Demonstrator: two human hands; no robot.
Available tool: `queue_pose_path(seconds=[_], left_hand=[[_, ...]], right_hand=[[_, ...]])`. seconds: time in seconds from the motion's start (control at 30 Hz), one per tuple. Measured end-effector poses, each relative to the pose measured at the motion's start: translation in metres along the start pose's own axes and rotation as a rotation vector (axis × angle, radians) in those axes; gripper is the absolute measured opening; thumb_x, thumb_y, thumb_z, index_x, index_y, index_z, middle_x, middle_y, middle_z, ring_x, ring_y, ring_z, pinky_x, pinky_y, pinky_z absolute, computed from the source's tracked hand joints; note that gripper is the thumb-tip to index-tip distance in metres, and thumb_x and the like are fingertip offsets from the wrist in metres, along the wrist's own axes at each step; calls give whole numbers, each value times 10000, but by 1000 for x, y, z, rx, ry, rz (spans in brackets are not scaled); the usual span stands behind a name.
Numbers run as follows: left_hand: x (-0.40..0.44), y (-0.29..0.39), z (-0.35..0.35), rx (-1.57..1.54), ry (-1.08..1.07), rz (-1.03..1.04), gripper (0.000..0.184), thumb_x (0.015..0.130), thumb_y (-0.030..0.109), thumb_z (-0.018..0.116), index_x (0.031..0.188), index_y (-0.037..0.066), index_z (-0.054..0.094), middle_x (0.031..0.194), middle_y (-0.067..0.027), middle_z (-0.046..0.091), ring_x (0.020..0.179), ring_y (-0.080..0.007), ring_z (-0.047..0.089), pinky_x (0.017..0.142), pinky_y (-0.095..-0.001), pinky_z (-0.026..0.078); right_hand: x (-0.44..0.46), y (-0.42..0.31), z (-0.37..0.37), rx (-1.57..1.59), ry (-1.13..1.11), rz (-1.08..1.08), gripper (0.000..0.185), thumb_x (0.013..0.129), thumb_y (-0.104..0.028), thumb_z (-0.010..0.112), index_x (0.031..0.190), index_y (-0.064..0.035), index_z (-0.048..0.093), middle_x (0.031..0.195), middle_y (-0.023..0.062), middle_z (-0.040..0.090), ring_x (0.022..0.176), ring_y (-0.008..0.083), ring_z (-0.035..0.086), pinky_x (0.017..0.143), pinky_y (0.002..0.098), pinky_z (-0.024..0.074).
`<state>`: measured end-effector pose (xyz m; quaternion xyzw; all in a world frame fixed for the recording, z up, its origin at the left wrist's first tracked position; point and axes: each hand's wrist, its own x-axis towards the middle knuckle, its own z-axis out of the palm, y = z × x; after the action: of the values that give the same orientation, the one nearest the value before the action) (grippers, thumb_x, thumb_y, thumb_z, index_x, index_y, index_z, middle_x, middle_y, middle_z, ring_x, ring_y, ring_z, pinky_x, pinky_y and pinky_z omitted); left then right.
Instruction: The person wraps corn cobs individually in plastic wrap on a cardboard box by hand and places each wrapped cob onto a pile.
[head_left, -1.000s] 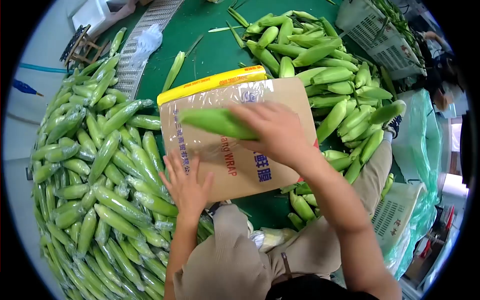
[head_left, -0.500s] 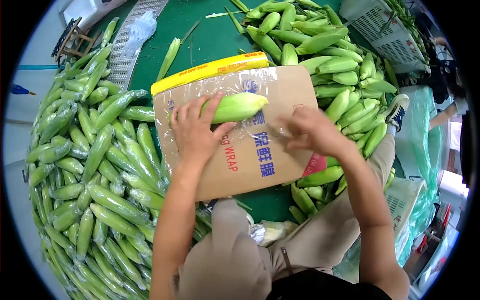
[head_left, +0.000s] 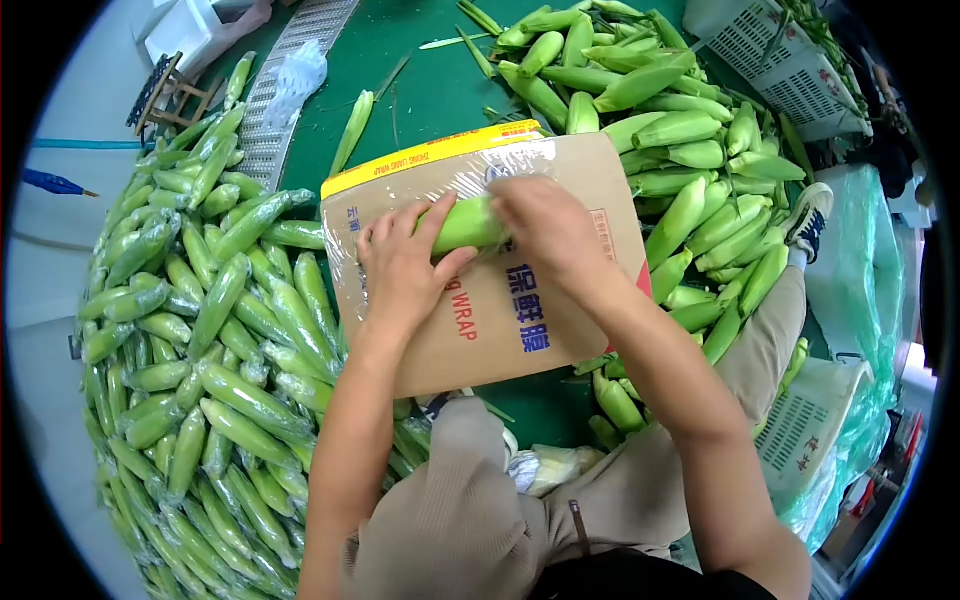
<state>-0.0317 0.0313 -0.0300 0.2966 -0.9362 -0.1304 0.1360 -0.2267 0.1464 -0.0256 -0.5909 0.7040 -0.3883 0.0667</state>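
Observation:
A green ear of corn in its husk (head_left: 470, 226) lies on plastic film over a cardboard box (head_left: 420, 350). My left hand (head_left: 405, 250) grips the corn's left end, fingers over the top and thumb along the near side. At the right end, my right hand (head_left: 535, 225) is closed around the tip, its fingers blurred and partly hidden. A yellow cling wrap carton edge (head_left: 430, 158) runs along the box's far side, with clear film coming from it across the box top.
Wrapped ears of corn (head_left: 230, 400) are heaped on the left, and unwrapped ears (head_left: 690, 150) on the right. A metal slatted strip (head_left: 255, 150) bears a crumpled plastic bag (head_left: 300, 80). Crates (head_left: 775, 65) stand at upper right. My knees flank the box's near side.
My right hand has moved left from beside the corn onto its tip, covering it. My left hand stays on the corn. The whole view has shifted slightly.

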Motion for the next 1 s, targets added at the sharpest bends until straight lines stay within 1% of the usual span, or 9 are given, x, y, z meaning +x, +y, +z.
queue_pose_path(seconds=[0.17, 0.33, 0.37, 0.47, 0.5, 0.6, 0.67, 0.83, 1.0], left_hand=[[-20, -35, -18, -306, 214, 83, 786, 810, 415, 863, 1507, 204, 567, 1331, -122, 622, 1312, -319, 521, 1129, -514, 362], [-99, -77, -33, -181, -73, -486, 470, 811, 277, 881, 1233, 120, 745, 1027, -138, 664, 1013, -290, 668, 843, -426, 523], [-99, -80, -30, -104, 45, -431, 273, 885, 216, 818, 1123, 86, 784, 861, -114, 668, 779, -268, 671, 693, -407, 511], [-96, -88, -14, -15, 397, -253, 208, 958, 139, 722, 1153, 91, 778, 823, -101, 691, 732, -274, 676, 677, -390, 519], [-108, -84, -10, -330, 468, -521, 188, 989, 102, 657, 1129, 42, 766, 968, -140, 737, 843, -309, 718, 741, -390, 552], [-107, -35, -5, -887, 647, -170, 209, 1019, 91, 597, 1156, 0, 726, 1073, -180, 741, 953, -338, 736, 822, -398, 570], [-110, 7, -10, -286, 221, 58, 285, 1033, 176, 637, 1255, 10, 707, 1179, -203, 727, 1068, -396, 704, 963, -475, 547], [-54, 17, -30, -67, -216, -109, 531, 987, 481, 652, 1324, 75, 703, 1381, -175, 628, 1358, -395, 526, 1220, -562, 302], [79, -51, -25, 229, 351, -81, 385, 928, 341, 725, 1233, 107, 747, 1354, -133, 651, 1353, -351, 532, 1192, -590, 329]], right_hand=[[25, -6, 12, -372, -289, -111, 813, 679, -400, 926, 1359, -112, 588, 1187, 88, 625, 1155, 324, 595, 918, 480, 515], [36, -9, 13, -349, -380, -70, 759, 706, -340, 922, 1366, -173, 587, 1140, 123, 617, 1115, 349, 598, 906, 480, 526], [37, -11, 12, -344, -401, -67, 757, 709, -331, 921, 1366, -166, 585, 1138, 129, 616, 1108, 354, 597, 906, 477, 528], [36, -20, 0, -285, -534, -121, 733, 728, -302, 907, 1367, -150, 581, 1117, 152, 611, 1061, 381, 594, 912, 468, 534], [29, -16, -6, -256, -591, -188, 726, 732, -297, 904, 1365, -146, 581, 1114, 156, 611, 1059, 385, 594, 915, 468, 534], [4, -31, -18, -49, -800, -165, 777, 758, -312, 886, 1437, -129, 556, 1164, 179, 610, 1121, 396, 586, 988, 488, 499], [-21, -41, -14, 24, -799, -216, 822, 767, -411, 883, 1456, -108, 551, 1166, 185, 608, 1117, 400, 587, 1013, 482, 488], [-19, -32, 2, -87, -292, -139, 823, 761, -552, 851, 1370, -66, 587, 1245, 169, 600, 1180, 384, 584, 1012, 470, 495], [40, -22, 15, -301, -300, -256, 739, 738, -456, 886, 1288, -50, 603, 1303, 129, 592, 1231, 319, 585, 1001, 457, 501]])
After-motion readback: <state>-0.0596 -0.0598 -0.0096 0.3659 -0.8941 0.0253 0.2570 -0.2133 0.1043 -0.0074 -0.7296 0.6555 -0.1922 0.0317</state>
